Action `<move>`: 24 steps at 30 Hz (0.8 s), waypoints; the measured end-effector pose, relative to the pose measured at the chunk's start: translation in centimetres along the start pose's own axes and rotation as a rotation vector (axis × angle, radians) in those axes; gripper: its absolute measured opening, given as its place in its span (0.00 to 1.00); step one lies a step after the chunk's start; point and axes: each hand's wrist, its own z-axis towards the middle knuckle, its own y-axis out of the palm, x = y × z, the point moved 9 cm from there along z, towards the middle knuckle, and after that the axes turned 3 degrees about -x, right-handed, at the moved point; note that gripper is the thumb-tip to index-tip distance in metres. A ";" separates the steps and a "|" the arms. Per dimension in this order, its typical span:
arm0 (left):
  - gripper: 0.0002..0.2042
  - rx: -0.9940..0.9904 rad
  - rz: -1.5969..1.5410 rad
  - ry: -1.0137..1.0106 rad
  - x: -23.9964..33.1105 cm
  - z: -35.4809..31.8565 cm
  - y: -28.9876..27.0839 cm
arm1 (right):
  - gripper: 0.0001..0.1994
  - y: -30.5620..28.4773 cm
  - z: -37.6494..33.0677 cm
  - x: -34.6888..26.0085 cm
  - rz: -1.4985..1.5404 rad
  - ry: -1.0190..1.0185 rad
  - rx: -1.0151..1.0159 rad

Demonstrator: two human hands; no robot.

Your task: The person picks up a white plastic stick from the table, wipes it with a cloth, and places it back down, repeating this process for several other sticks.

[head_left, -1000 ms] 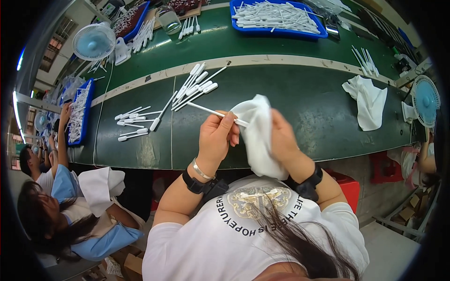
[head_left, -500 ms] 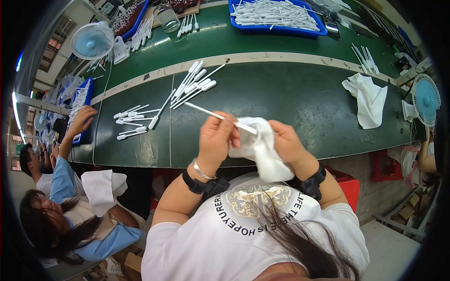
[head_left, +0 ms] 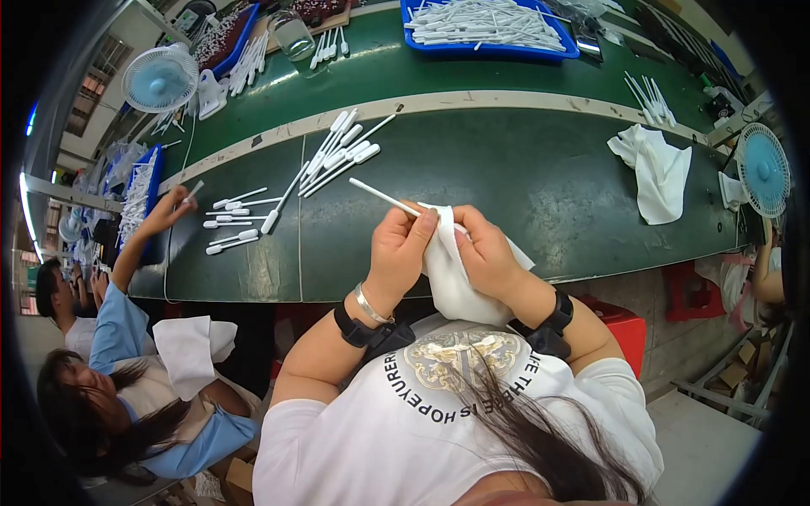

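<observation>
In front of my chest, my left hand (head_left: 403,251) is closed on a thin white plastic stick (head_left: 378,192), whose bare tip points away to the upper left. The stick's other end is hidden inside a white cloth (head_left: 456,287). Closed round that cloth is my right hand (head_left: 483,258), its fingers pressed against my left fingers. Beyond my left hand lies a pile of similar white sticks with wider, flattened ends (head_left: 342,152). A smaller group of white sticks (head_left: 240,218) lies farther left on the green table (head_left: 506,181).
A co-worker's hand (head_left: 171,208) reaches in from the left, holding a small white piece. A blue tray of sticks (head_left: 498,52) stands at the back, another blue tray (head_left: 139,190) at left. A crumpled white cloth (head_left: 658,173) and a fan (head_left: 762,169) are at right.
The stick's wide end has gone into the cloth, and my hands have come together around it. The co-worker's hand has moved right, away from the left tray, with a white piece.
</observation>
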 end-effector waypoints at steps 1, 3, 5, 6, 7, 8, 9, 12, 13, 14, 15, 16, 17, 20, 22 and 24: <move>0.08 -0.007 0.013 0.022 0.2 0.0 0.0 | 0.09 0.3 0.1 -0.2 -0.096 -0.017 -0.030; 0.08 -0.020 0.038 0.067 0.6 0.0 0.0 | 0.09 0.1 0.1 0.2 -0.095 -0.015 -0.026; 0.08 -0.015 -0.001 0.052 0.4 0.0 -0.1 | 0.09 -0.2 0.0 0.5 -0.094 -0.010 -0.019; 0.09 -0.010 -0.039 0.040 0.4 0.0 -0.3 | 0.09 -0.4 -0.1 0.6 -0.093 -0.010 -0.022; 0.09 -0.005 -0.076 0.027 0.3 0.0 -0.5 | 0.09 -0.7 -0.3 1.5 0.075 0.064 -0.027; 0.09 -0.002 -0.077 0.028 0.4 0.1 -0.8 | 0.09 -0.9 -0.5 2.4 0.244 0.139 -0.032; 0.09 0.028 -0.140 0.017 0.5 0.4 -1.5 | 0.09 -0.7 -0.7 3.1 0.412 0.214 -0.037; 0.09 0.081 -0.271 -0.007 0.3 0.8 -2.3 | 0.09 -1.3 -0.9 2.8 0.525 0.256 0.045; 0.09 0.069 -0.262 -0.009 0.1 0.9 -2.0 | 0.09 -1.5 -1.0 2.9 0.581 0.276 0.088; 0.09 0.056 -0.252 -0.012 -0.1 0.9 -1.7 | 0.09 -1.3 -0.9 2.9 0.579 0.274 0.092; 0.09 0.042 -0.241 -0.013 -0.2 1.0 -1.3 | 0.08 -1.1 -0.4 2.1 0.357 0.204 0.071; 0.09 0.028 -0.241 -0.016 -0.2 0.9 -0.7 | 0.08 -0.8 -0.1 1.2 0.134 0.135 0.058; 0.09 0.036 -0.136 0.003 0.0 0.7 -0.3 | 0.08 -0.5 0.1 0.5 -0.091 0.067 0.046; 0.08 0.019 0.067 0.064 0.8 0.4 1.0 | 0.07 -0.9 0.5 2.4 0.097 0.065 0.075; 0.06 0.059 0.053 0.172 1.9 0.1 0.4 | 0.07 -1.6 1.0 2.5 0.182 0.049 0.097; 0.05 0.061 0.041 0.226 2.3 0.4 0.3 | 0.07 -0.6 1.0 3.6 0.470 0.169 0.102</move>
